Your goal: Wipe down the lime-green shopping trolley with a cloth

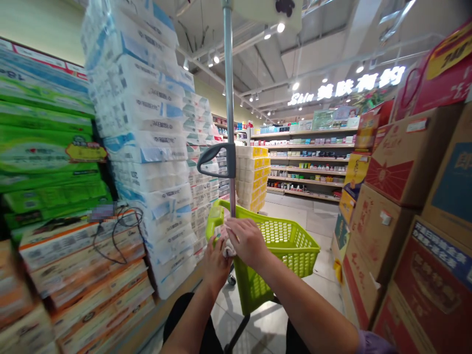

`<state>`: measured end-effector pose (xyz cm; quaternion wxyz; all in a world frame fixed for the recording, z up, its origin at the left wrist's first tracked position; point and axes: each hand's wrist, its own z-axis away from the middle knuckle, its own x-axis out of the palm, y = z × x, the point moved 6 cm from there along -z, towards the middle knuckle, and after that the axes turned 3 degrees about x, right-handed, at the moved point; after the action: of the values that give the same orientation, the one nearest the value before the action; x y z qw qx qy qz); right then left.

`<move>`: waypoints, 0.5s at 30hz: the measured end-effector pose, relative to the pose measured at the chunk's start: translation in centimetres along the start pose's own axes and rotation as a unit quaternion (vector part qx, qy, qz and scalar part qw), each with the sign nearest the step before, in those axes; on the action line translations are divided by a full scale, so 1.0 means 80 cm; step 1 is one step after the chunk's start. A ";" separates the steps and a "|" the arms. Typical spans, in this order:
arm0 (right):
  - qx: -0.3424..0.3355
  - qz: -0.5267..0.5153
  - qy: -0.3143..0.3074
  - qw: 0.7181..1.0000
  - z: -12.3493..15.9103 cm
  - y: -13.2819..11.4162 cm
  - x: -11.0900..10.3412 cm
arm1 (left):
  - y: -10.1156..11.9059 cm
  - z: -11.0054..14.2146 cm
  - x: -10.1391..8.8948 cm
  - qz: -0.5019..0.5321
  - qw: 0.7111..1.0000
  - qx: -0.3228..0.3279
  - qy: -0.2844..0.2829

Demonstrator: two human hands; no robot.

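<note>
Before me stands a lime-green shopping cart (pixel 254 287) with a perforated basket. A metal pole (pixel 229 98) with a grey loop handle (pixel 217 161) rises from its near left end. A pale cloth (pixel 228 247) with pink patches is bunched at the green rim beside the pole's base. My left hand (pixel 217 261) closes on the cloth from the left, its fingertips at the rim. From the right, my right hand (pixel 248 239) curls over the same cloth; its palm side and some fingertips are hidden.
Tall stacks of white tissue packs (pixel 153 147) rise on the left beside green packs (pixel 47 147) and orange-white boxes (pixel 96 290) with a black cable (pixel 114 241). Brown and red cartons (pixel 379 231) line the right. Stocked shelves (pixel 309 158) stand behind yellow-white packs (pixel 254 177).
</note>
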<state>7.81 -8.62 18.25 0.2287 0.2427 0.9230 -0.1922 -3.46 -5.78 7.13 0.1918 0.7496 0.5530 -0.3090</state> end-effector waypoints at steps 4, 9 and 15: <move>0.136 -0.086 -0.021 0.987 0.061 0.045 0.057 | 0.006 0.002 0.004 0.021 0.999 0.029 -0.019; 0.153 -0.169 -0.014 0.974 0.094 0.069 0.078 | -0.003 0.011 0.016 0.043 0.998 -0.035 -0.025; 0.131 -0.034 0.087 0.987 0.112 0.130 0.053 | 0.001 0.020 0.013 0.027 0.999 -0.026 -0.010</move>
<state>13.09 -2.86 6.16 0.1073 0.2546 0.9138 -0.2976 -3.58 -6.08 5.21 0.2252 0.7556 0.5386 -0.2971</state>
